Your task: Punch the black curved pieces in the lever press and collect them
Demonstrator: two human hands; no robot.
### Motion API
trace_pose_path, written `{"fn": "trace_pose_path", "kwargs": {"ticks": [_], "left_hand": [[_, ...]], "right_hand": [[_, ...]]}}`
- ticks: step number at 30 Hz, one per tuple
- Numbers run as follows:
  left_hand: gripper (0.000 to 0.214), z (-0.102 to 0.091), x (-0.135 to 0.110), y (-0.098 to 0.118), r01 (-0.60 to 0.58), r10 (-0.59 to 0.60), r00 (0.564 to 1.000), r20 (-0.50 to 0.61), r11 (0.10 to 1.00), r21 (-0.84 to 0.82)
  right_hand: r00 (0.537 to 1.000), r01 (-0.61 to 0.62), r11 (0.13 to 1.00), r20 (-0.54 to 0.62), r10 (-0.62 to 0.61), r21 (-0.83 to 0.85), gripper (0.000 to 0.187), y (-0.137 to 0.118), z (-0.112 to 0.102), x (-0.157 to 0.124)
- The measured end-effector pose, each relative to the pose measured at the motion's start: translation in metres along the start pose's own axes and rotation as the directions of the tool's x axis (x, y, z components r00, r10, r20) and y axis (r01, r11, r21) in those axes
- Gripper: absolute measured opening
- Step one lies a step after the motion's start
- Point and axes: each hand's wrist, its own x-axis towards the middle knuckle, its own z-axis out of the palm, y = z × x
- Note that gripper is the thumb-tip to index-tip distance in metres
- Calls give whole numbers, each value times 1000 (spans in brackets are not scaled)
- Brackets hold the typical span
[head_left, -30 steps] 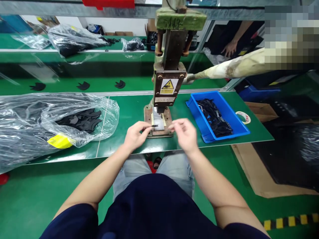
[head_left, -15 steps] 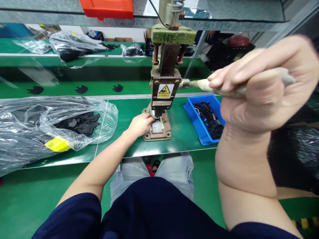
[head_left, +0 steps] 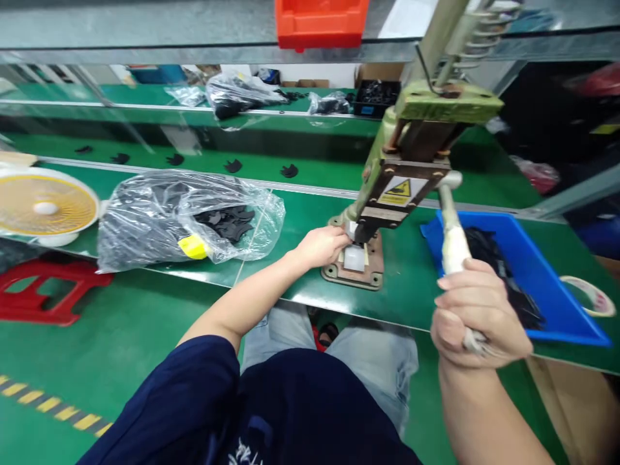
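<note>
A green hand press (head_left: 448,106) with a yellow warning label stands on the bench, its metal base (head_left: 375,279) near the front edge. Wrapped round the press lever (head_left: 455,245), my right hand (head_left: 477,313) grips the pale taped end, which points down toward me. My left hand (head_left: 323,247) rests at the base, fingers pinched together beside the dark punch (head_left: 365,231). Whatever those fingers hold is hidden by the fingertips and the punch. In front of the punch lies a whitish block (head_left: 354,258) on the base.
A clear plastic bag (head_left: 145,216) of flat black pieces (head_left: 227,221) lies left, beside a yellow-and-white fan (head_left: 46,206). Several black pieces line the back ledge. To the right stand a blue bin (head_left: 564,294) with black parts and a tape roll (head_left: 588,296). An orange bin (head_left: 322,22) hangs above.
My right hand has swung the lever down from its raised position. My left hand stays at the press base. The view has turned left, bringing in the fan and a red stool.
</note>
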Motion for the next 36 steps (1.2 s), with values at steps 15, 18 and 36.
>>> {"fn": "trace_pose_path", "kwargs": {"ticks": [15, 18, 36], "left_hand": [[45, -121, -114, -193, 419, -643, 732, 224, 685, 596], [43, -117, -115, -196, 388, -631, 746, 213, 673, 630], [42, -29, -50, -35, 395, -496, 860, 116, 506, -767]], "right_hand": [[992, -55, 998, -114, 57, 17, 35, 4, 10, -4], [995, -36, 999, -96, 39, 33, 32, 5, 9, -4], [999, -36, 999, -10, 36, 28, 17, -10, 7, -2]]}}
